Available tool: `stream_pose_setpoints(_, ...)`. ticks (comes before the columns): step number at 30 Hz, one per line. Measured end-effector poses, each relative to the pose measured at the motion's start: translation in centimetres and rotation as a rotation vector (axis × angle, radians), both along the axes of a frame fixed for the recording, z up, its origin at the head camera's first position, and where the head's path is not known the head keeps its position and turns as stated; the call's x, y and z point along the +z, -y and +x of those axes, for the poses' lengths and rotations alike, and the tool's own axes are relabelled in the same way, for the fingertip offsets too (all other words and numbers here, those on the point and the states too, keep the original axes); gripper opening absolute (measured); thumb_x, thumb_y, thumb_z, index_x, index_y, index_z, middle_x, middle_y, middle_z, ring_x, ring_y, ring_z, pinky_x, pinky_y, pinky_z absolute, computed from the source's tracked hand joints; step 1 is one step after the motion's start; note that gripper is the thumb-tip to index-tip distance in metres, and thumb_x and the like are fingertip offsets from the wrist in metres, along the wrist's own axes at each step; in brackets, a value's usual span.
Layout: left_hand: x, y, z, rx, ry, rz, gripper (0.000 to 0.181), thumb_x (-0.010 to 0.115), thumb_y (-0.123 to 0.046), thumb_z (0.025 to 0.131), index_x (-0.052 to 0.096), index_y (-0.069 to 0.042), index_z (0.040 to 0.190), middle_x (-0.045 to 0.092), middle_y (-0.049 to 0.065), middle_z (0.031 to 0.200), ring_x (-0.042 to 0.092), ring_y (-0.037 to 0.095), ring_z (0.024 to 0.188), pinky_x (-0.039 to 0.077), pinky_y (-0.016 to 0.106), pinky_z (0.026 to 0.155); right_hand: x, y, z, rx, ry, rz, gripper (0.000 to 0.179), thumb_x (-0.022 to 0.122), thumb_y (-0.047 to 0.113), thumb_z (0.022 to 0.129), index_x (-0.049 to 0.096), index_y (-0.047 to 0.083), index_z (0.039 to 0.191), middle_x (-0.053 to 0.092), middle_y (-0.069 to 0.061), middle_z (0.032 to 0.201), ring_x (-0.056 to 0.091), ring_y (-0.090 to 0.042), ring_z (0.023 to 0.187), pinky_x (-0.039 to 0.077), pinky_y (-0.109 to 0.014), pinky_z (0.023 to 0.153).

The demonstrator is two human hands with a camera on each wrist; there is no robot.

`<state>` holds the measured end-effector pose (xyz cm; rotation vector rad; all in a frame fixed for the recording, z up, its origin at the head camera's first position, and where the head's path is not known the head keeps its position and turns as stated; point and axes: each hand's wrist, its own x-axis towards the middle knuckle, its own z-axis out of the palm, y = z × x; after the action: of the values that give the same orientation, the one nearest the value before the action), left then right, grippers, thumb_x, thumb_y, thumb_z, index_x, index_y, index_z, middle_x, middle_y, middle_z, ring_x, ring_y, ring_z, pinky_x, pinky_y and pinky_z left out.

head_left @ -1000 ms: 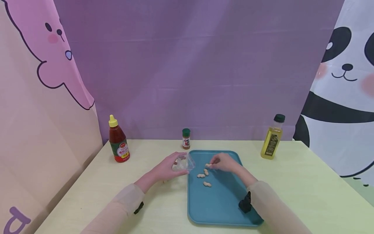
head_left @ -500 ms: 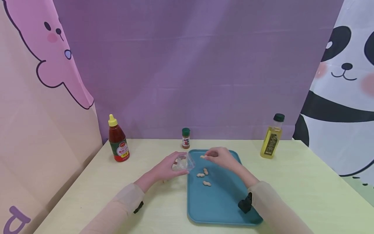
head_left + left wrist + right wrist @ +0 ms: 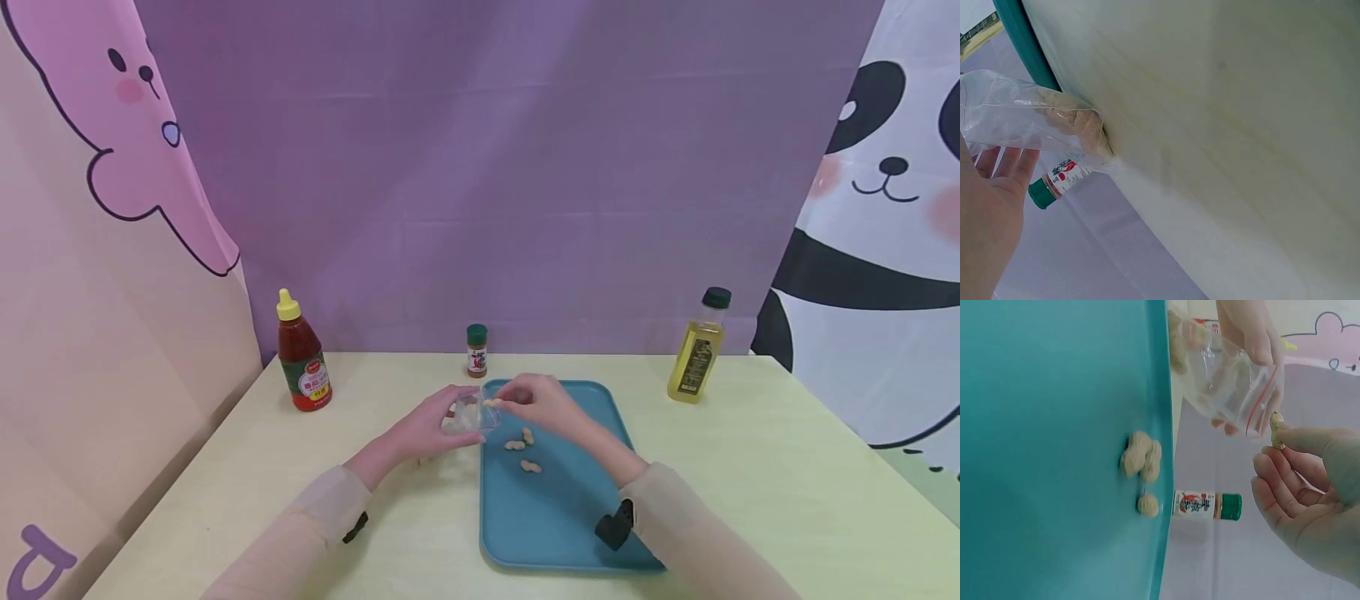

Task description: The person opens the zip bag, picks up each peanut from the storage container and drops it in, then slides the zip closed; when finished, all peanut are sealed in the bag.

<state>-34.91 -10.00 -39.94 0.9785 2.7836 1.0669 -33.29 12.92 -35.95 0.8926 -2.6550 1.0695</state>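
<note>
A clear zip bag (image 3: 1225,375) with a red seal line is gripped by my left hand (image 3: 431,429) beside the tray's left edge. Several peanuts (image 3: 1079,122) lie at its bottom in the left wrist view. My right hand (image 3: 542,406) pinches one peanut (image 3: 1277,430) between thumb and fingertips, right by the bag's mouth. On the blue tray (image 3: 570,533) lie three more peanuts in their shells, two close together (image 3: 1141,455) and one apart (image 3: 1148,505).
A ketchup bottle (image 3: 303,362) stands at the back left. Behind the tray is a small green-capped seasoning jar (image 3: 477,352). An oil bottle (image 3: 697,358) stands at the back right. A purple cloth (image 3: 480,183) hangs behind the table.
My right hand has lifted a peanut off the tray and carried it left to the bag's mouth. The left hand holds the bag in about the same place.
</note>
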Motion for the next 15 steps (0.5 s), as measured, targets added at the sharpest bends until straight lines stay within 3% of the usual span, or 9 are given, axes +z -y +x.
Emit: stream_pose_setpoints(15,-0.1,0.0,-0.2,-0.023,-0.002,0.018,0.076,0.067,-0.052,0.080,0.037,-0.019,0.141,0.048,-0.001,0.135,0.048,0.013,0.118,0.047,0.033,0.097,-0.7,1.2,0.4,0.037,0.000,0.021,0.020,0.066,0.016,0.088,0.070,0.002,0.102,0.067,-0.004,0.087,0.060,-0.009,0.071,0.051,-0.019,0.063)
